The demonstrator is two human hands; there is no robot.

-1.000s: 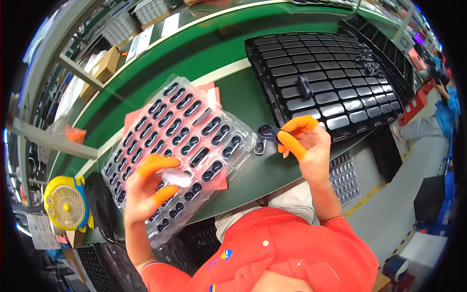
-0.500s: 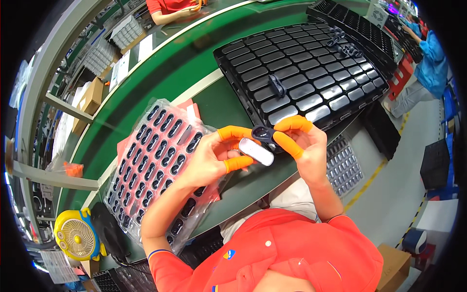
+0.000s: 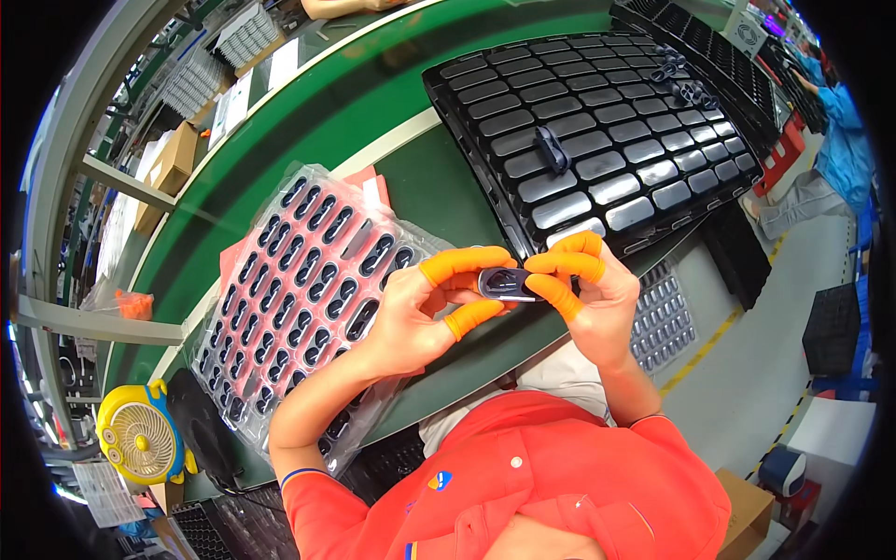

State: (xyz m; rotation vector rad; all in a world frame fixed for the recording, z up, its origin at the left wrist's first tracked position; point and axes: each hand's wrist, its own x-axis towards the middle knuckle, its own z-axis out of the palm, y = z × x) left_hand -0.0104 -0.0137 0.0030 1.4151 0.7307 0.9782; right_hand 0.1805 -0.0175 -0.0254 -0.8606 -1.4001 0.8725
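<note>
Step in hand: you were at the point of fitting or checking the small dark oval part (image 3: 504, 282), judging by how both hands met on it in front of your chest.
Left hand: your left hand (image 3: 420, 313) had its grip clamped on the left end of the part, thumb and forefinger in orange finger cots (image 3: 464, 265).
Right hand: your right hand (image 3: 588, 299) had its grip closed on the right end of the same part, its fingertips in orange cots too.
Where the part was: it was held in the air between your two hands, just above the near edge of the green worktop (image 3: 439, 187) and clear of both trays.
Clear blister tray: the clear blister tray (image 3: 299, 280) lay to your left on the worktop, most of its pockets filled with dark oval pieces; your left forearm crossed over its near corner.
Black tray: the black moulded tray (image 3: 597, 140) sat beyond your right hand, its pockets mostly bare, with one dark piece (image 3: 551, 149) on it near the middle and a few more at its far edge.
Whether two pieces were joined: you held it too tightly covered for that to be told.
What the next move called for: in my judgement, you needed one hand to let go while the other kept the part level, then a steady reach to a free pocket in the black tray, with care not to catch the blister tray with your left arm.
</note>
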